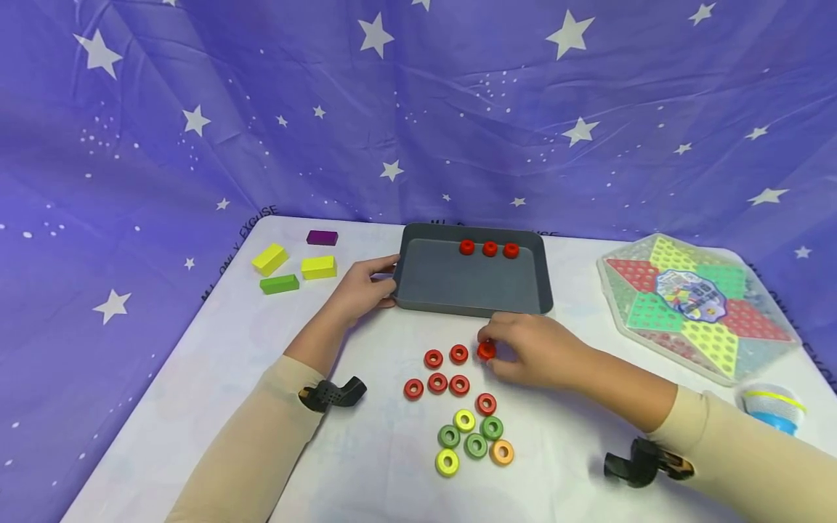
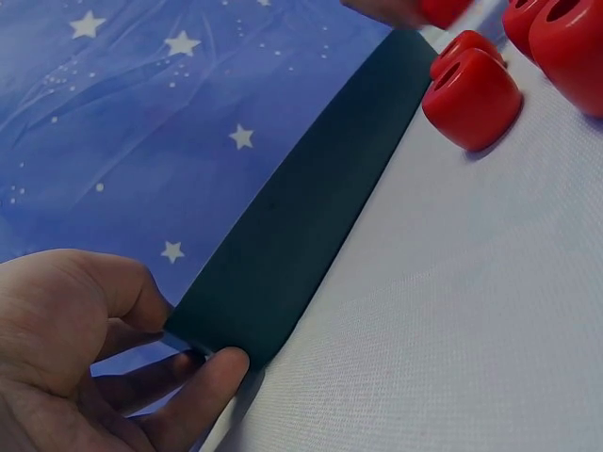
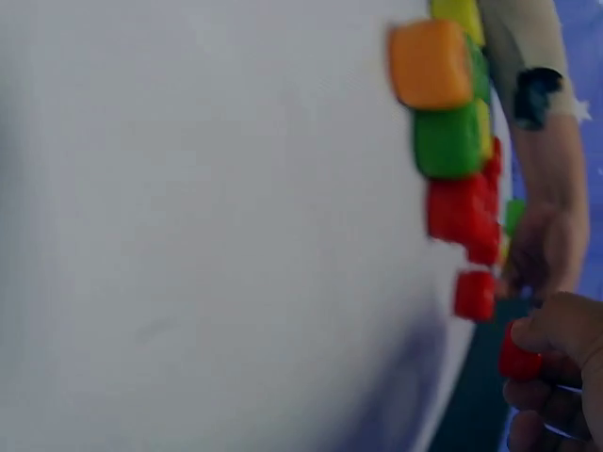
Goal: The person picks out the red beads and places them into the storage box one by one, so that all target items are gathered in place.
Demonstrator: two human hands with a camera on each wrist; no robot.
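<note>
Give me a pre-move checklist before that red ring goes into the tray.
1. Right hand has a grip on the red ring: ok, fingers pinch it at the top of the loose group.
2. Left hand steadies the grey tray: ok, thumb and fingers grip its left corner.
3. Free space in the tray: ok, only three red rings sit along the far wall.
4. Path from ring to tray: ok, nothing lies between the hand and the near rim.
5. Ring lifted off the table: cannot tell, the right wrist view is blurred.
6. Red rings left on the table: six apart from the pinched one, the green, yellow and orange rings nearer.
</note>
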